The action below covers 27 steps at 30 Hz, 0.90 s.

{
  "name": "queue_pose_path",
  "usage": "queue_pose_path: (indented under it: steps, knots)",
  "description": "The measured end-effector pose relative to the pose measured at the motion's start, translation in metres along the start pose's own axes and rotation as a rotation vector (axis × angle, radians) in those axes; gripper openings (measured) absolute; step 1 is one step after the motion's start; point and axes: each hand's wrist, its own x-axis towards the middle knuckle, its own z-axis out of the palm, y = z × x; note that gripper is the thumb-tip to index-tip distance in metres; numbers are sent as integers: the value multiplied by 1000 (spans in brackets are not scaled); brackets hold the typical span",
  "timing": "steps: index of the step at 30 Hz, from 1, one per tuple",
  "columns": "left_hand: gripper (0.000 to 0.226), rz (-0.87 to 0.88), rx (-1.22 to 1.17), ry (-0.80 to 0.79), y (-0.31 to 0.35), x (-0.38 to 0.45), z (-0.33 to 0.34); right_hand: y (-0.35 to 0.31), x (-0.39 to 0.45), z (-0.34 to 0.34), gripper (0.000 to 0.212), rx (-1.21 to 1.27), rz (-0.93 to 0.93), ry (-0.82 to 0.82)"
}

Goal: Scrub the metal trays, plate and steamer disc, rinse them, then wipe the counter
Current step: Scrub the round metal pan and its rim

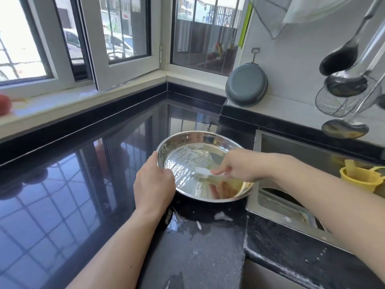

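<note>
A home kitchen: black stone counter [62,184], steel sink [270,207], ladles [343,84] hanging on the wall.

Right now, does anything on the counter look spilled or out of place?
Yes. Water and bits of white suds lie on the black counter just in front of the metal tray, near the sink edge. Nothing looks damaged.

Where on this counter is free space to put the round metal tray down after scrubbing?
The black counter left of the round metal tray, up to the window sill, is bare. The strip near the sink is crowded: both hands, suds and puddles. The far corner below the grey pan is also bare.
</note>
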Motion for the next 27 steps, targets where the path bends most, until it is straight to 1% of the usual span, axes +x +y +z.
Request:
queue_pose_path:
  steps: [3,4,7,8,9,11,12,13,15,16,19,21,24,27]
  knots:
    - [60,-11,2,2,1,2,0,-18,-7,13,34,37,-119,-99]
    - [61,-11,9,3,1,2,-1,-16,-3,9,34,39,-90,-94]
    - [63,-4,21,-13,1,0,0,5,2,-7,39,-7,65,3]
    - [64,-8,17,-13,1,-1,0,6,2,-5,40,-1,54,4]
    - [66,-9,15,-10,1,0,0,1,-2,-1,39,4,5,-19]
    - [70,-12,9,1,1,1,0,-15,-10,6,34,24,-99,-106]
    - [69,-11,18,4,1,2,-1,-16,-9,5,33,15,-111,-116]
    - [67,-10,29,-1,1,2,-1,-11,-7,-2,34,-16,-85,-104]
    - [64,-5,37,-6,0,1,1,4,-8,-18,38,-68,22,-56]
    - [63,-3,34,-5,-1,1,1,9,-9,-20,39,-59,45,-58]
    - [60,-12,28,2,-3,6,2,-3,-16,-6,36,54,-50,-183]
    - [54,-14,23,-3,-4,7,3,-3,-16,-4,36,67,-50,-167]
    - [54,-6,27,-17,-5,5,4,10,-16,-17,37,-35,56,-98]
    - [53,-2,27,-12,-6,7,4,-3,-20,-9,34,19,-35,-195]
